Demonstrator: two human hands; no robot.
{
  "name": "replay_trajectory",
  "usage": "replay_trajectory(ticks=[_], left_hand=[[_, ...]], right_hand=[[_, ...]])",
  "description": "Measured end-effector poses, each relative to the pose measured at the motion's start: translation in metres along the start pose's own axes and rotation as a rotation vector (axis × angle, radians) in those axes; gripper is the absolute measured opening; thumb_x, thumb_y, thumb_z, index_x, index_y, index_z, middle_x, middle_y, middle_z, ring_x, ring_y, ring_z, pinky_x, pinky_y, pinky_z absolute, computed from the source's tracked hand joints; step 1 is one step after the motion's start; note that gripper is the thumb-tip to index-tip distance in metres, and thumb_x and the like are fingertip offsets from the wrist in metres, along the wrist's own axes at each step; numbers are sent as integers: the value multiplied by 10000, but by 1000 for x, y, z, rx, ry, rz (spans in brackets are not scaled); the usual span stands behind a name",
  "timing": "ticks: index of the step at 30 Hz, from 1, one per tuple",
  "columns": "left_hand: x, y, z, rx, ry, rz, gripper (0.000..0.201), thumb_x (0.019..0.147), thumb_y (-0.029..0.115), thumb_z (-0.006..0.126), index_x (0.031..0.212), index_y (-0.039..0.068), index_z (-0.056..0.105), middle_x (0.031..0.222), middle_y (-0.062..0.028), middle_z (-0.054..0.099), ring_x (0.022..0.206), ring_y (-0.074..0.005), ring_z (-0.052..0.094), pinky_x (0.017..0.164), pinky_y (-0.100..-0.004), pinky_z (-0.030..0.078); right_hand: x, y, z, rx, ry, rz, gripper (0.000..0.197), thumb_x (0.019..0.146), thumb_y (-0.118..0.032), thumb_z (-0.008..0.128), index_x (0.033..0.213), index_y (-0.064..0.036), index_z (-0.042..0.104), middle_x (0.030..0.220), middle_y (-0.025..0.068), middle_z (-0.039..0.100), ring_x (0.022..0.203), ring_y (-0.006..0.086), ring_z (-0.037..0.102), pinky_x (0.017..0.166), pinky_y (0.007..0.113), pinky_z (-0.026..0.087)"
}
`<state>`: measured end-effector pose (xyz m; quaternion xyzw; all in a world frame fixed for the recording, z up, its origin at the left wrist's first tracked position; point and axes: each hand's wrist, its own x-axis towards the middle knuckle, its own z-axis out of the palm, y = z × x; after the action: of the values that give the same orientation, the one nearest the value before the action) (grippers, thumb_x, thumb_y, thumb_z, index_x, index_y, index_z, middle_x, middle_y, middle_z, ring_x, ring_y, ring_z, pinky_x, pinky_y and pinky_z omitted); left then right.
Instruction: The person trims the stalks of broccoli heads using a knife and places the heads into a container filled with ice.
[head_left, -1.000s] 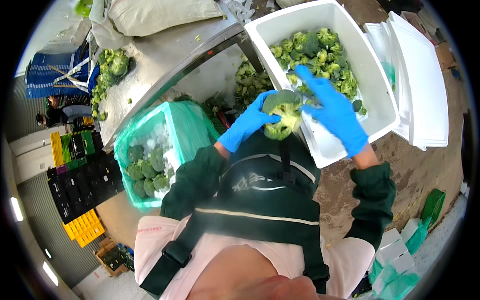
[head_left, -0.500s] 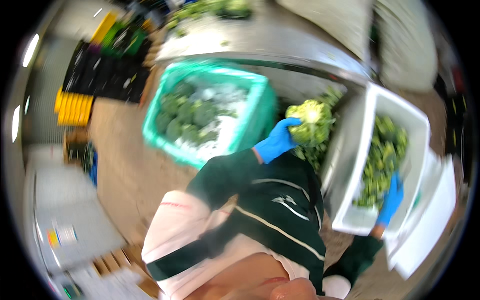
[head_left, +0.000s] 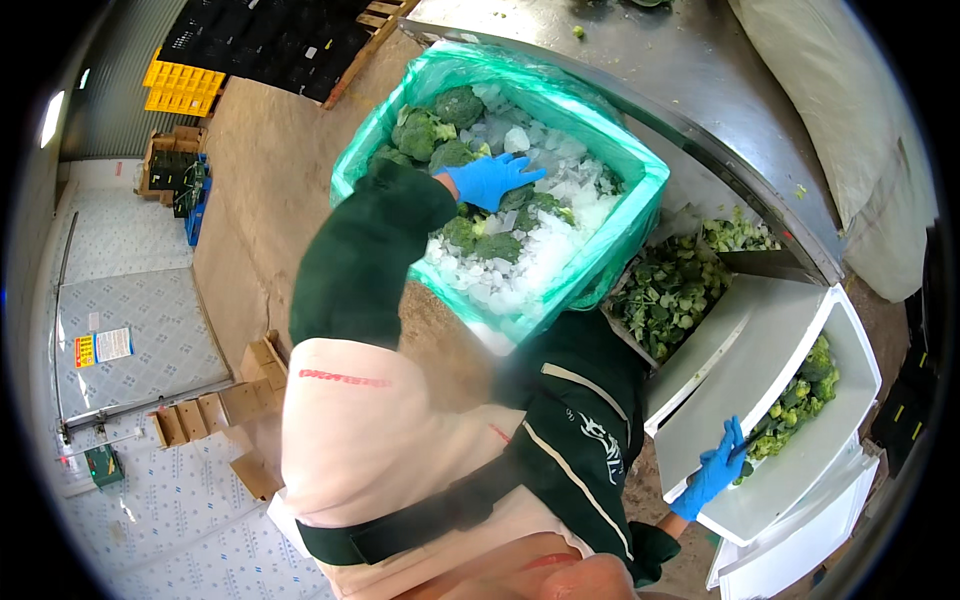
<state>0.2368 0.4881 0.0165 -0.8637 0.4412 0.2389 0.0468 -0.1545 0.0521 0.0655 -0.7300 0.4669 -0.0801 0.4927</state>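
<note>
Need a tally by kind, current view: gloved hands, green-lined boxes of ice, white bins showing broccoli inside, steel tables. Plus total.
Gloved hands, left hand and right hand: 2
Green-lined box of ice: 1
White bin with broccoli: 1
Steel table: 1
Total: 5

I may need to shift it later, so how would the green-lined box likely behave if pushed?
The green-lined box is probably heavy for its size, since ice and broccoli heads lie across its inside. Its green liner looks thin and wrinkled, so it may crumple or slip under a grip. It looks broad from above, so it may slide rather than tip.
</note>
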Motion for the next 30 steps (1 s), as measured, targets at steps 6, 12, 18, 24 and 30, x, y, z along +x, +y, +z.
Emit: replay_trajectory(ticks=[6, 12, 18, 24, 30], left_hand=[[18, -26, 9, -105, -164, -25, 923, 505, 323, 826, 1272, 41, 396, 1153, -204, 410, 1064, -400, 411, 816, -498, 433], [-56, 0, -79, -413, 542, -30, 869, 520, 283, 848, 1222, 39, 399, 1287, -201, 335, 1209, -380, 330, 1018, -447, 310], [-46, 132, -74, -2100, 355, 37, 878, 712, 294, 723, 1410, 59, 246, 1425, -124, 283, 1266, -270, 375, 1009, -402, 386], [-10, 236, -48, -2461, 89, 56, 681, 830, 217, 577, 1409, 66, 252, 1382, -127, 382, 1234, -267, 432, 1017, -425, 377], [23, 267, -38, -2513, -161, -118, 610, 840, 207, 569, 1381, 102, 309, 1341, -110, 429, 1203, -267, 465, 978, -427, 423]], right_hand=[[-10, -42, 69, 80, -269, -130, 279, 920, -76, 501, 1183, -5, 559, 1103, 65, 624, 574, 29, 438, 458, 170, 350], [-22, -126, 136, 281, -681, -68, 362, 910, -89, 507, 1262, -5, 491, 1151, 88, 599, 553, 36, 443, 462, 194, 356], [-2, -182, 201, 374, -799, -424, 412, 906, -205, 556, 1302, -110, 498, 1192, 6, 574, 792, 73, 524, 728, 225, 431], [27, -133, 129, 197, -655, -428, 404, 929, -267, 518, 1311, -139, 493, 1120, 45, 606, 895, 119, 533, 824, 276, 428], [31, -99, 98, -87, -351, -835, 544, 884, -141, 517, 1400, -184, 351, 1049, 164, 567, 734, 282, 585, 688, 343, 478]])
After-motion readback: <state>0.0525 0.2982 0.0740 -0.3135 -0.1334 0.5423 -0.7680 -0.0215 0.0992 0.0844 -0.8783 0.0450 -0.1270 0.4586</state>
